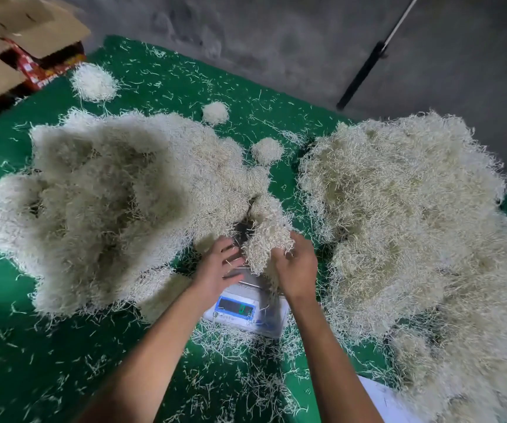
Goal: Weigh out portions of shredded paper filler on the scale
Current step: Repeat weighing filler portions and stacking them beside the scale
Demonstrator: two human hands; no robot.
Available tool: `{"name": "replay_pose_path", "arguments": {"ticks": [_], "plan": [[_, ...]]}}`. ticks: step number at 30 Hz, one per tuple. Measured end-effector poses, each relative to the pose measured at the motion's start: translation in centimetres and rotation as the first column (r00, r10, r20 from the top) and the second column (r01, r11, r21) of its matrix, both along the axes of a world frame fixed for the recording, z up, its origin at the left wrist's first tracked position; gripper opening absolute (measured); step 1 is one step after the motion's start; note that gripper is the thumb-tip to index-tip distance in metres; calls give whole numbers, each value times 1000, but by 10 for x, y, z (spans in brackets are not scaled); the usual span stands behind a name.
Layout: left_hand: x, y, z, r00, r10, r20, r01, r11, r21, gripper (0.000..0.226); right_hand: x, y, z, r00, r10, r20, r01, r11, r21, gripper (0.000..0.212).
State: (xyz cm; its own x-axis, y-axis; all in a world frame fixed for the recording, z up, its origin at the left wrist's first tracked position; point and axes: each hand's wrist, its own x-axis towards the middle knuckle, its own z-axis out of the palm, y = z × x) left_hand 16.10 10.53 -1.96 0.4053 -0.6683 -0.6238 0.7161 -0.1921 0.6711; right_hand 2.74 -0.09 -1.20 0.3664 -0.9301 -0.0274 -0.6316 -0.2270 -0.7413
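A small white digital scale (246, 312) with a blue-framed display sits on the green mat between two big heaps of cream shredded paper. My right hand (298, 267) grips a clump of shredded paper (266, 239) just above the scale's metal pan. My left hand (220, 264) is open beside the clump, fingers spread and touching its left side. The left heap (108, 203) and the right heap (413, 227) flank the scale. The clump and both hands hide most of the pan.
Three small round portions of paper (95, 82), (215, 112), (267, 150) lie on the green mat (32, 361) behind the heaps. Cardboard boxes (17, 35) stand at the far left. A dark pole (365, 71) leans over the grey floor. Loose strands litter the mat.
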Motion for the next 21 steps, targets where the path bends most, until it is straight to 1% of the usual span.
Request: {"name": "replay_pose_path", "arguments": {"ticks": [1, 2, 3, 5, 7, 8, 9, 11, 13, 14, 15, 16, 17, 18, 20, 21], "plan": [[0, 7, -4, 999, -3, 53, 3, 1000, -2, 47, -2, -1, -1, 996, 7, -90, -12, 999, -52, 47], [0, 15, -8, 994, 8, 112, -8, 1000, -3, 45, -3, -1, -3, 988, 23, -153, -32, 998, -52, 53], [0, 23, -11, 982, 20, 190, -20, 1000, -2, 42, -5, 2, -6, 982, 42, -183, -48, 998, -28, 55], [-1, 42, -18, 947, 62, 316, -65, 998, -1, 37, -12, 11, -9, 985, 79, -154, -72, 996, 52, 61], [-3, 60, -25, 930, 127, 346, -136, 991, 4, 40, -20, 20, -4, 990, 107, -89, -94, 985, 147, 77], [-7, 68, -28, 930, 154, 333, -162, 987, -2, 40, -25, 27, -1, 994, 94, -59, -83, 982, 169, 82], [-12, 75, -30, 935, 175, 307, -181, 983, -9, 40, -31, 34, 0, 998, 64, -24, -59, 986, 158, 82], [-28, 87, -29, 954, 190, 234, -190, 982, -21, 37, -44, 56, 1, 997, -43, 58, 37, 993, 113, 72], [-44, 92, -24, 976, 180, 125, -177, 984, -30, 37, -55, 85, 2, 972, -174, 158, 156, 980, 120, 59], [-52, 94, -21, 982, 177, 59, -175, 984, -36, 37, -59, 102, 3, 953, -215, 212, 192, 973, 128, 52], [-61, 98, -19, 984, 180, 9, -180, 983, -33, 37, -61, 119, 4, 940, -222, 259, 192, 972, 136, 45], [-69, 101, -14, 982, 184, -37, -185, 982, -25, 37, -62, 137, 7, 942, -181, 282, 145, 979, 145, 39], [-79, 104, -13, 984, 161, -69, -165, 985, -48, 39, -61, 155, 8, 953, -112, 281, 68, 985, 160, 34], [-91, 108, -8, 986, 141, -94, -146, 988, -49, 44, -60, 173, 6, 961, -28, 274, -22, 983, 180, 34], [-112, 121, 2, 990, 28, -135, -34, 998, -43, 53, -55, 209, 4, 956, 111, 273, -180, 953, 244, 48], [-121, 129, 6, 986, -56, -159, 48, 997, -58, 56, -53, 220, 0, 948, 141, 287, -226, 929, 292, 54]]}}
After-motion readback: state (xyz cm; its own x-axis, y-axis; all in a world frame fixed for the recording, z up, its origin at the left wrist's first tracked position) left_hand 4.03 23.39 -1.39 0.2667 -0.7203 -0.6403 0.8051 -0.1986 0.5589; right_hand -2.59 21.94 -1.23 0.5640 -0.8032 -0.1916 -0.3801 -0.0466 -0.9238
